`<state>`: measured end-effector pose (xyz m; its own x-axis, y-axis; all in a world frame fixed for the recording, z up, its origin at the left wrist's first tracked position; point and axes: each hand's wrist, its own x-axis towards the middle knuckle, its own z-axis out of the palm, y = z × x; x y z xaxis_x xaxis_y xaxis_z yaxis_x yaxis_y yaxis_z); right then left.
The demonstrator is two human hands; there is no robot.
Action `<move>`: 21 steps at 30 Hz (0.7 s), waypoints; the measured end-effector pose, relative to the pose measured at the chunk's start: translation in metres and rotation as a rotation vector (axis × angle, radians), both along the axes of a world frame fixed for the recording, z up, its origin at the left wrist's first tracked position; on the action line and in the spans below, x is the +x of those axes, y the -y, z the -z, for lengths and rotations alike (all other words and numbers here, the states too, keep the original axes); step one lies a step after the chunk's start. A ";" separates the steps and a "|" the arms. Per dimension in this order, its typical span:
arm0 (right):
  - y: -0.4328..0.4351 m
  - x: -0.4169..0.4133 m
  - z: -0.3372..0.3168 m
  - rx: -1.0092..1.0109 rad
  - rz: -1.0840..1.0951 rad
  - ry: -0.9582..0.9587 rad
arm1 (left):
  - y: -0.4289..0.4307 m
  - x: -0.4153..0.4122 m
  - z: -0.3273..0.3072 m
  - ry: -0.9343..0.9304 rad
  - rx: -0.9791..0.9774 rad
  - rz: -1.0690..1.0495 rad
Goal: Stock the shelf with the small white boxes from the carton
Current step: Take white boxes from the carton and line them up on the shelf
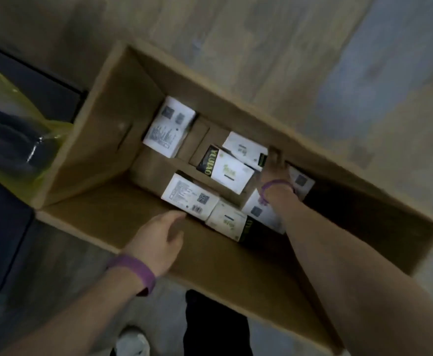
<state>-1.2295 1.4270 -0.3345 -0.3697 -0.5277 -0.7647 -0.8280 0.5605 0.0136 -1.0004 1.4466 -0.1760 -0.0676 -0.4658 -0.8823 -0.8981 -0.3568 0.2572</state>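
An open brown carton [102, 140] stands on the floor below me, with several small white boxes lying loose on its bottom. My right hand [274, 170] reaches deep inside, among a white box [245, 147] with a dark end and another white box [301, 182] at the far wall; blur hides whether its fingers grip anything. My left hand [159, 238] hovers over the near wall with relaxed fingers, its fingertips close to a white box [189, 196] printed with a code. Further white boxes lie at the far left [169, 127], the centre [232, 173] and near my right forearm [227, 222].
Left of the carton is a dark shelf unit [38, 83] holding a yellowish clear plastic bag [7, 129] with dark contents. The floor [287, 47] is pale wood-look. My dark trouser leg [210, 322] and a white shoe [133, 343] show at the bottom.
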 end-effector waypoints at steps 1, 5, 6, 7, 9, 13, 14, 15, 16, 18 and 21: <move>-0.004 0.002 0.013 -0.003 -0.014 -0.049 | -0.002 0.004 0.011 0.018 0.003 -0.003; -0.019 0.009 0.034 -0.046 -0.140 -0.224 | -0.006 0.016 0.038 0.044 -0.009 0.002; -0.021 0.008 0.032 -0.054 -0.146 -0.217 | -0.005 0.018 0.038 0.039 -0.007 0.009; -0.024 0.008 0.030 -0.044 -0.126 -0.167 | -0.004 0.019 0.036 0.036 0.001 0.016; -0.024 0.007 0.012 -0.003 0.056 0.022 | 0.003 0.020 0.027 0.024 0.012 0.008; -0.011 0.001 -0.070 -0.035 0.569 0.343 | 0.025 0.018 -0.027 0.020 0.035 -0.025; -0.006 -0.001 -0.096 -0.018 0.676 0.437 | 0.033 0.019 -0.044 0.017 0.036 -0.030; -0.002 -0.001 -0.121 0.022 0.748 0.531 | 0.039 0.020 -0.063 0.013 0.030 -0.032; 0.004 0.000 -0.148 0.089 0.766 0.615 | 0.047 0.021 -0.084 0.009 0.017 -0.034; 0.019 0.007 -0.201 0.225 0.740 0.742 | 0.064 0.028 -0.127 -0.003 -0.031 -0.046; 0.047 0.024 -0.286 0.362 0.620 0.861 | 0.085 0.048 -0.197 -0.016 -0.138 -0.110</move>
